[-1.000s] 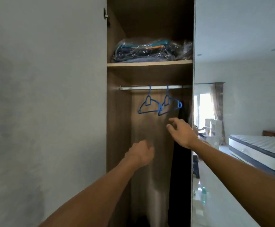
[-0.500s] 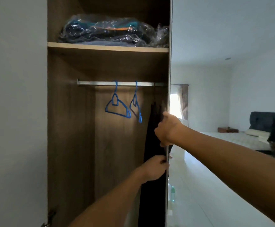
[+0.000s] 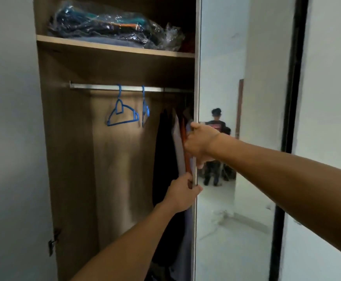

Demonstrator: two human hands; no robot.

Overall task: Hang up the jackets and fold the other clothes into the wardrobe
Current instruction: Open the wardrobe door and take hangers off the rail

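**Both hands on the mirrored door's edge**

Wardrobe [image 3: 70,159] panels of brown wood grain fill the left half of what we see, tall and flat, with its interior open to us. Beside it stands the mirrored sliding door [image 3: 222,78], a smooth, glossy sheet with a thin pale edge strip running straight up and down; a standing person shows in the glass. Hanging clothes [image 3: 165,159] sit at the right end of the interior, just behind that door edge: a black garment, a pale grey one and a narrow rust-orange strip, all limp cloth with their long axes vertical. We cannot tell which of them are jackets.

A pale wooden shelf [image 3: 115,46] crosses the top, bearing a crinkled clear plastic bag [image 3: 108,27] of folded dark and teal fabric. Under it a straight, dull metal rail [image 3: 96,87] runs left to right. Two blue plastic hangers [image 3: 123,116] hook over it near its middle, well apart from the clothes; one faces us broadside as a rounded triangle, the other is turned nearly edge-on.

Our right hand [image 3: 201,142] wraps the door edge at the higher point, fingers curled behind it and thumb on the mirror side. Our left hand [image 3: 182,195] grips the same edge lower down, fingers tucked inside against the cloth. A small metal hinge [image 3: 53,242] shows at lower left.
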